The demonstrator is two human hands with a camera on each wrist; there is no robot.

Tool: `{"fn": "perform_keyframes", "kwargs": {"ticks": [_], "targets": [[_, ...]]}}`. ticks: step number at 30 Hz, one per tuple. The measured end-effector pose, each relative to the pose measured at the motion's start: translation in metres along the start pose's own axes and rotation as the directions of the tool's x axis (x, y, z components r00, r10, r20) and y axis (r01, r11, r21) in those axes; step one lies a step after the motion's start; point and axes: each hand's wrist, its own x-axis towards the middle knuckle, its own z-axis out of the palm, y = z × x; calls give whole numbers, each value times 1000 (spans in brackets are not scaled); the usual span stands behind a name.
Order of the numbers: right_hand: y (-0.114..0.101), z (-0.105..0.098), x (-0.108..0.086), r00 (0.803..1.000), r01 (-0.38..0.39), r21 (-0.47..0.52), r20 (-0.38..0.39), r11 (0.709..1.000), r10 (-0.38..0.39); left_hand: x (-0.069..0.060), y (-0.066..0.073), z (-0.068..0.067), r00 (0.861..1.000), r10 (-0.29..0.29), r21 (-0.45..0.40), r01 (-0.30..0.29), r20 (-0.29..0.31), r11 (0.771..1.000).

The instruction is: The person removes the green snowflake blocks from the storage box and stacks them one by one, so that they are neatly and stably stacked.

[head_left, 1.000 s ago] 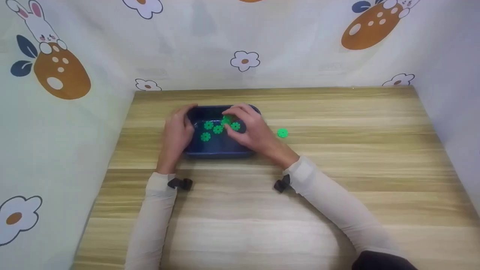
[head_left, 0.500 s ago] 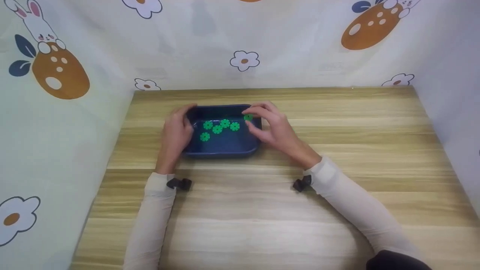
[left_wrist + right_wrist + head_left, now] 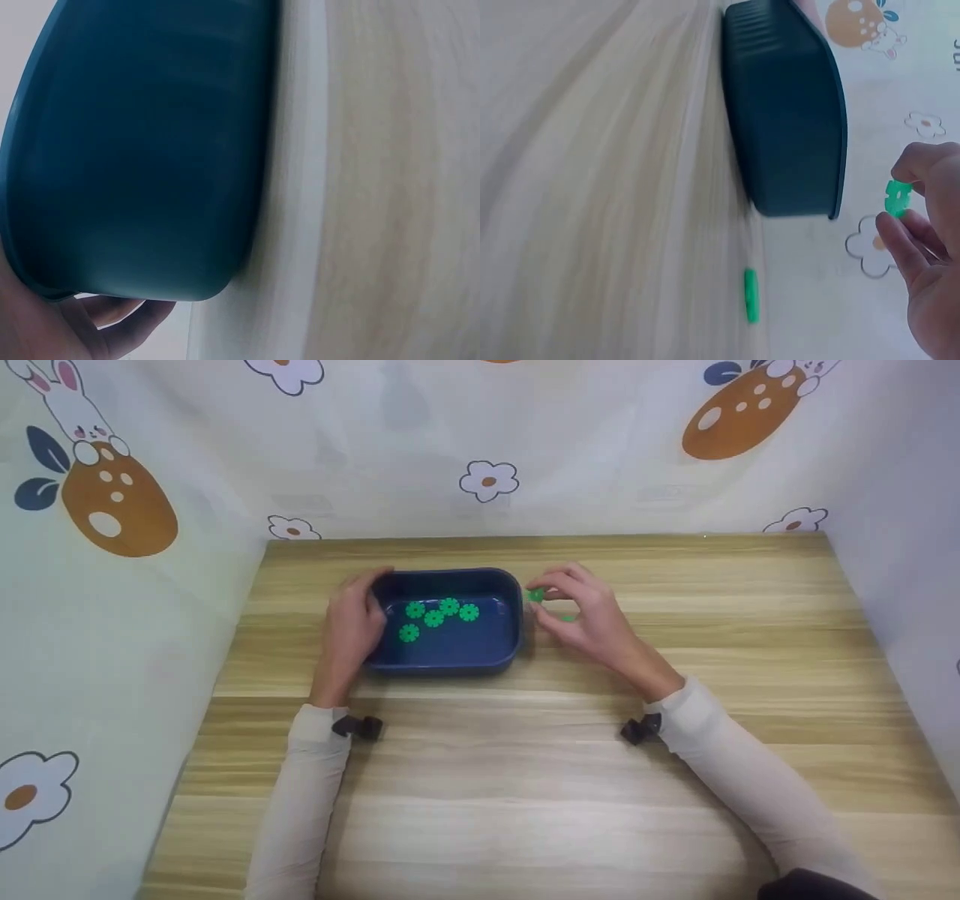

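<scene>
Tray (image 3: 465, 649), dark blue, rectangular with rounded corners, sits upright on the wood-grain table (image 3: 480, 780). Contents: five green notched discs (image 3: 433, 619), lying on the floor of the tray, left of centre and toward the middle. Four are grouped close together; whether their edges touch cannot be told. The fifth lies a little apart, nearer the person and to the left.

Left hand (image 3: 351, 619) grips the left end of the tray, thumb at the inner side of the rim; in the left wrist view its fingers show past that end, beside the smooth outer wall.

Right hand (image 3: 596, 619) is just outside the tray's right end, thumb and fingers pinching a sixth green disc (image 3: 898, 198), held raised off the table.

A seventh green disc (image 3: 751, 296) lies flat on the table beyond the right end, apart from the tray; the right hand mostly covers it in the head view.

Behind the table hangs a pale backdrop (image 3: 390, 450) printed with flowers and rabbits.
</scene>
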Motion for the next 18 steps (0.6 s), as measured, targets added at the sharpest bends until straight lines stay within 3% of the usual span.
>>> {"fn": "perform_keyframes", "kwargs": {"ticks": [6,10,18], "targets": [[5,-14,-2,995,-94,30,35,995,93,0,1,-1,1000,-23,1,23,20,1000],[6,-23,-1,987,-142,-1,76,990,142,0,2,0,999,-24,0,24,28,1000],[10,-36,-5,944,-206,-104,241,973,225,1,1,0,1000,-12,-3,12,25,1000]]}}
